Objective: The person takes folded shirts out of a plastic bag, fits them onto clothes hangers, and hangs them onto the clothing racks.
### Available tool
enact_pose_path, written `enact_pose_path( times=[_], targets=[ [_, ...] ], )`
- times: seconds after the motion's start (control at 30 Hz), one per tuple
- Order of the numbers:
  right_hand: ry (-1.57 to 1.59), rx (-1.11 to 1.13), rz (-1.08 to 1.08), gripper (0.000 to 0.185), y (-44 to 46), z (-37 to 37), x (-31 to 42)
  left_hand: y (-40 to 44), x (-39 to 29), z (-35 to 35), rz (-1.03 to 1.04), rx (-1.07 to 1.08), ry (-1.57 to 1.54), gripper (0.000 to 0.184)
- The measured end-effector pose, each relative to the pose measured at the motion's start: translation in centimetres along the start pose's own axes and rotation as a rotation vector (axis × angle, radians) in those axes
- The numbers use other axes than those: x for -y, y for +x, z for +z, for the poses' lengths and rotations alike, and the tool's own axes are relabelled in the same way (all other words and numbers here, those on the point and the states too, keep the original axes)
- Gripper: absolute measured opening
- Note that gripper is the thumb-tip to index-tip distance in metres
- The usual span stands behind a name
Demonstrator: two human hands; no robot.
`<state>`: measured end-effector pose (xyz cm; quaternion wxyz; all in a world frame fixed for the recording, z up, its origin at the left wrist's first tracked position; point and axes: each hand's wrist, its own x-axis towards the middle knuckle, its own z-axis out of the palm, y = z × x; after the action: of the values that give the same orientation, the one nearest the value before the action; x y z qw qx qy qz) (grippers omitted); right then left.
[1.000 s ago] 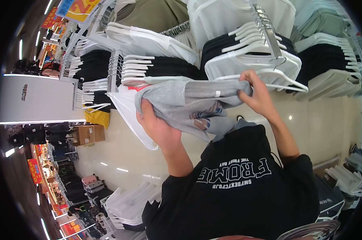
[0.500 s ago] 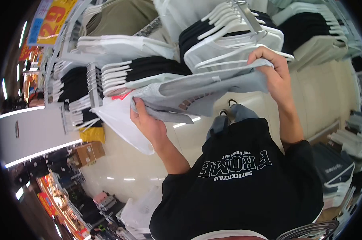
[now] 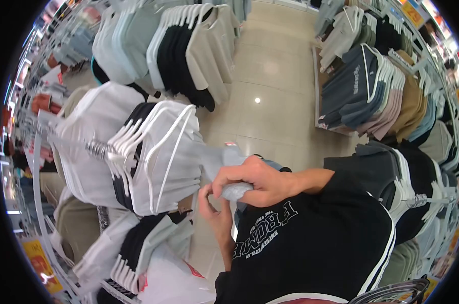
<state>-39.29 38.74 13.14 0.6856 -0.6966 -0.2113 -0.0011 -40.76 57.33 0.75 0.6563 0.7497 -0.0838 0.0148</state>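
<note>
A light grey shirt (image 3: 217,158) is bunched up in front of the black top with white lettering that I wear. My right hand (image 3: 255,181) is closed round the cloth, and a grey fold shows between its thumb and fingers. Just below and to the left, my left hand (image 3: 217,210) has bent fingers pinched at the edge of the same cloth, close to my right fingers. Part of the shirt lies behind my right hand, and its print is hidden. Beside it on the left, white hangers (image 3: 166,147) carry white and black shirts.
More hanging clothes (image 3: 189,55) stand at the upper left. A rack of dark, pink and brown shirts (image 3: 376,93) is on the right, with dark garments (image 3: 366,164) nearer me. Tiled floor (image 3: 270,76) runs between the racks. A white garment (image 3: 171,276) hangs at the lower left.
The view has swung to the right, along the aisle. The hands, wide apart on the spread shirt before, have come together, and the shirt is now bunched between them.
</note>
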Motion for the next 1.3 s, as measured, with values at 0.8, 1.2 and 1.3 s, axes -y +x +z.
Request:
enact_pose_path(
  times=[0.8, 1.2, 1.3],
  targets=[
    [-0.174, -1.097, 0.067, 0.026, -11.6, -33.5, -3.4, 17.4, -0.1, 41.5, 0.097, 0.644, -0.091, 0.039],
    [-0.935, -1.403, 0.326, 0.027, -9.4, -52.2, -8.6, 38.8, 1.8, 55.4, -0.046, 0.621, -0.288, 0.023],
    [-1.043, -1.401, 0.432, 0.024, -8.4, -56.4, -9.7, 42.3, -1.4, 59.6, -0.099, 0.631, -0.381, 0.023]
  ],
)
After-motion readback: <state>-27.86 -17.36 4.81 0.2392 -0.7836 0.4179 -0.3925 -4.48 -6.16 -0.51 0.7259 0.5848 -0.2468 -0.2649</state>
